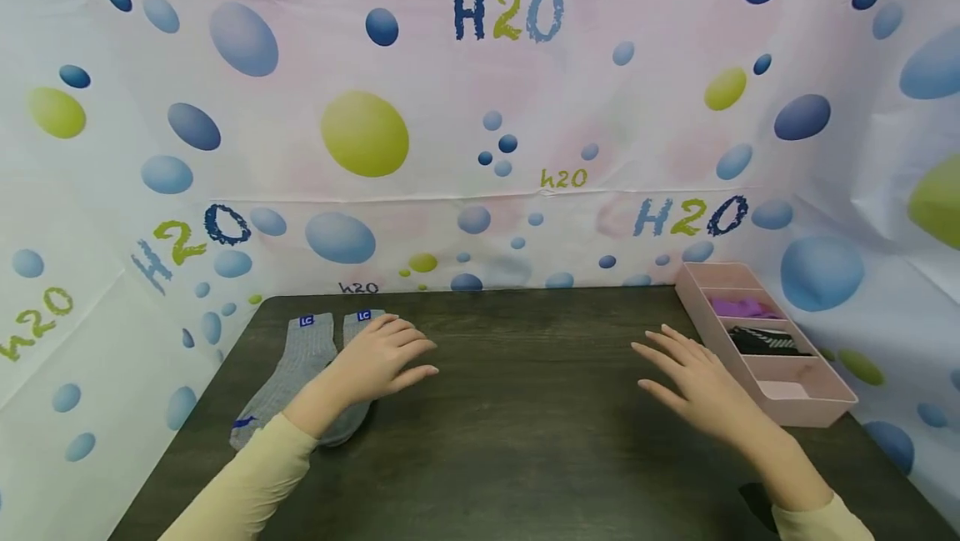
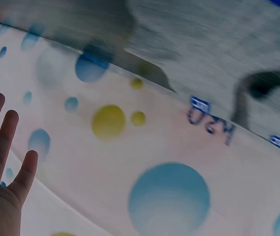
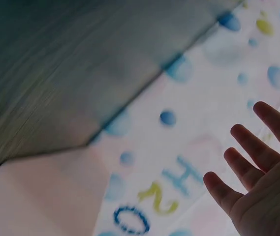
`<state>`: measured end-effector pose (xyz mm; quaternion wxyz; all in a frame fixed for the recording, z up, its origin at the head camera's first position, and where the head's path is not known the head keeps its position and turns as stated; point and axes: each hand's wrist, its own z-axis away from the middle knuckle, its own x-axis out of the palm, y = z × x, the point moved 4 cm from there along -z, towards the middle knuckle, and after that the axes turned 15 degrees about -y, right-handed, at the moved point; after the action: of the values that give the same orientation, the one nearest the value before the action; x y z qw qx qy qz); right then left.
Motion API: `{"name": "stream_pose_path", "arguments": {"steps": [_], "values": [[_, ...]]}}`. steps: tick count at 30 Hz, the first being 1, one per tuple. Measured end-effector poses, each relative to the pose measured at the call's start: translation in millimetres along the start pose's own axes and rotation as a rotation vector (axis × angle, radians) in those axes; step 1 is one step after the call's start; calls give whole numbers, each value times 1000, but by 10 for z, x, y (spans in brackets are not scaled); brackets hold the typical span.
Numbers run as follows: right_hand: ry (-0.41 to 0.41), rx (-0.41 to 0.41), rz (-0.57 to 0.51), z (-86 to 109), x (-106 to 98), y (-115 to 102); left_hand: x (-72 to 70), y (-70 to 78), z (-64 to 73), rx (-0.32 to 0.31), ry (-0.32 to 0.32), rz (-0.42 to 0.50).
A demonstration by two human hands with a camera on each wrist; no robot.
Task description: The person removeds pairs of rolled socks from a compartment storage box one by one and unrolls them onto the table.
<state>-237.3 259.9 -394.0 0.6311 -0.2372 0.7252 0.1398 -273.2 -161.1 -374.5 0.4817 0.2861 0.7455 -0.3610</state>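
Note:
Two grey ribbed socks lie at the left of the dark table. The left sock [image 1: 281, 391] has a blue "LC" tag at its cuff and a blue mark near the toe. My left hand [image 1: 384, 359] is over the other sock [image 1: 354, 424] and covers its middle; its fingers are spread and grip nothing. Blurred grey fabric of a sock [image 2: 203, 44] fills the top of the left wrist view. On the other side, my right hand [image 1: 697, 378] has extended fingers and holds nothing. It is nearest a pink divided box [image 1: 825, 401] standing at the table's right edge.
Purple fabric [image 1: 742, 308] and a black item with white stripes [image 1: 765, 341] sit in separate compartments of the box. Behind the table [image 1: 510, 408] hangs a bubble-patterned sheet [image 1: 450, 66]. A small dark shape [image 1: 756, 501] shows beside the right wrist.

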Motion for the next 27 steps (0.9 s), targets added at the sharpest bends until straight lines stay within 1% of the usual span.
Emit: {"name": "stream_pose_path", "arguments": {"steps": [4, 7, 12, 15, 18, 21, 27], "values": [[65, 54, -26, 193, -93, 149, 69, 82, -211, 18, -31, 14], [132, 64, -16, 325, -166, 252, 112, 145, -367, 28, -34, 23], [268, 42, 54, 532, -270, 451, 162, 250, -596, 45, -10, 47], [320, 54, 88, 640, -293, 586, 197, 300, -712, 49, 14, 73], [327, 104, 88, 717, -285, 706, 223, 341, -822, 49, 31, 100], [311, 170, 77, 778, -247, 819, 250, 385, -936, 43, 25, 138], [246, 243, 59, 869, -140, 1006, 343, 498, -1181, 44, 18, 181]]}}
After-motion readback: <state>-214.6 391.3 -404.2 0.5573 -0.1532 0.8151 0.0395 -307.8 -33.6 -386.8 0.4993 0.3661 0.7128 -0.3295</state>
